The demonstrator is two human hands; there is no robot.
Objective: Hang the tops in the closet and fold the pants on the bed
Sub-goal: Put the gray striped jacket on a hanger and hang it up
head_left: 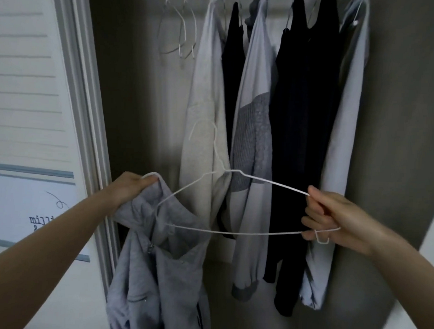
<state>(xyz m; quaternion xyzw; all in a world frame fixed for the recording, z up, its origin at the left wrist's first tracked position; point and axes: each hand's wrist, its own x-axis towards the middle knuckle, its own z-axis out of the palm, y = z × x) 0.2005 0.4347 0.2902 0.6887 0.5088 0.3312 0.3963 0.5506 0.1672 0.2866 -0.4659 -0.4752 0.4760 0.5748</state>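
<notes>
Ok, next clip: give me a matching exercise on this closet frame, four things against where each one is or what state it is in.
Things:
1. white wire hanger
2. grey zip top
3. empty hangers
4. black tops

Places or states:
A. hanging bare at the left of the rail
B. held at its right end by the right hand
C. hanging between paler garments
D. gripped at the collar by the left hand, one hanger end inside it

Pairs: 1-B, 2-D, 3-A, 4-C

home bedroom closet | hung tops [252,116] | wire hangers [181,32] | louvered door [29,84]
</notes>
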